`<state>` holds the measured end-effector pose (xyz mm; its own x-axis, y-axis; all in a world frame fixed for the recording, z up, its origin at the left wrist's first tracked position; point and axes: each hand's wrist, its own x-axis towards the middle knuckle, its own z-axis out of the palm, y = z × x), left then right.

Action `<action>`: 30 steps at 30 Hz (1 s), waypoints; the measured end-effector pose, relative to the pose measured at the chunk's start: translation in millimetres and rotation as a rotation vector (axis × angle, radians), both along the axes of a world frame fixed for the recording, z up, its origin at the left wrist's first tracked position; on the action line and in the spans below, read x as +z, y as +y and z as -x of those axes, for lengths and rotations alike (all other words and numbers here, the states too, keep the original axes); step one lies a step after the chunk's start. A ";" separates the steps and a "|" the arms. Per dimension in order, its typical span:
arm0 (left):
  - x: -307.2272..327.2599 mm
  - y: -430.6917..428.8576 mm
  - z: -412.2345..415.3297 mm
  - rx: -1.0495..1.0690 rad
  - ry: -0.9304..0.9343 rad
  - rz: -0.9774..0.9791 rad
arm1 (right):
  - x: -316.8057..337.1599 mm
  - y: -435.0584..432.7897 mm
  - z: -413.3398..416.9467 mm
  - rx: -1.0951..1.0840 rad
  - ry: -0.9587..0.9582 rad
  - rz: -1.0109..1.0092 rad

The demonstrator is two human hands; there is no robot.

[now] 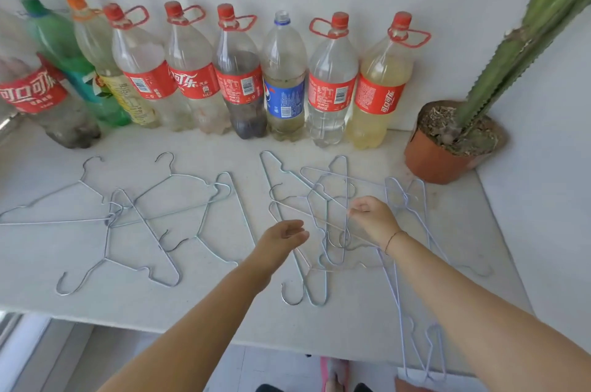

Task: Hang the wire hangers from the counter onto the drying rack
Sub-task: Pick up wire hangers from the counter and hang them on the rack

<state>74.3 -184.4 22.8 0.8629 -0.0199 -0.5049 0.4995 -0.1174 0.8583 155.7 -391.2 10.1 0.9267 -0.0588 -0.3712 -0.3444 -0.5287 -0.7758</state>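
Observation:
Several wire hangers lie scattered on the white counter (208, 305): a silvery group at the left (110, 215), a tangled pile in the middle (319, 199), and pale lilac ones at the right (406, 199) that reach past the counter's front edge. My left hand (281, 241) hovers over the near left side of the middle pile, fingers apart and holding nothing. My right hand (371, 215) is on the pile's right side, thumb and forefinger pinched on the wire of one hanger. No drying rack is in view.
A row of large plastic bottles (240, 78) stands along the back wall. A tall cactus (511, 56) in a terracotta pot (441, 155) stands at the back right corner. The wall closes the right side, and the floor lies below the front edge.

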 end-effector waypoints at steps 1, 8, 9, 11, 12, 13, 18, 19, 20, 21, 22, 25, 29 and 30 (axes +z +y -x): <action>-2.4 -3.4 -7.7 0.005 0.011 0.005 | -3.6 -3.8 -7.2 0.025 0.016 0.023; -13.0 -20.2 -39.5 0.038 0.049 0.026 | -20.9 -9.6 -39.0 0.256 0.091 0.350; -14.7 -20.8 -42.6 0.039 0.055 0.023 | -19.4 -8.4 -41.2 0.293 0.092 0.422; -18.1 -20.4 -48.5 0.041 0.065 0.013 | -17.6 -6.8 -45.7 0.340 0.071 0.502; -20.0 -19.8 -51.2 0.040 0.072 0.011 | -16.7 -6.3 -47.7 0.352 0.069 0.510; -22.0 -19.5 -54.0 0.040 0.080 0.011 | -17.1 -6.7 -49.5 0.352 0.083 0.498; -31.5 -24.3 -66.7 0.060 0.151 0.054 | -15.1 -15.3 -55.6 0.272 0.057 0.184; -33.2 -26.3 -69.4 0.068 0.163 0.065 | -11.0 -17.5 -55.9 0.261 0.038 0.142; -34.8 -28.1 -71.9 0.079 0.171 0.074 | -6.0 -18.9 -55.9 0.250 0.017 0.108; -35.5 -29.9 -74.4 0.097 0.177 0.080 | -0.8 -19.9 -55.8 0.229 0.004 0.066; -36.3 -31.3 -76.9 0.123 0.182 0.083 | 4.9 -20.7 -55.6 0.200 -0.004 0.009; -37.0 -34.6 -83.0 0.200 0.202 0.094 | 17.5 -23.1 -53.5 0.105 0.006 -0.185; -30.3 -38.7 -91.9 0.273 0.256 0.129 | 24.5 -26.2 -44.8 0.023 0.062 -0.343; -28.8 -38.9 -95.0 0.291 0.272 0.140 | 25.4 -26.6 -42.1 0.018 0.071 -0.353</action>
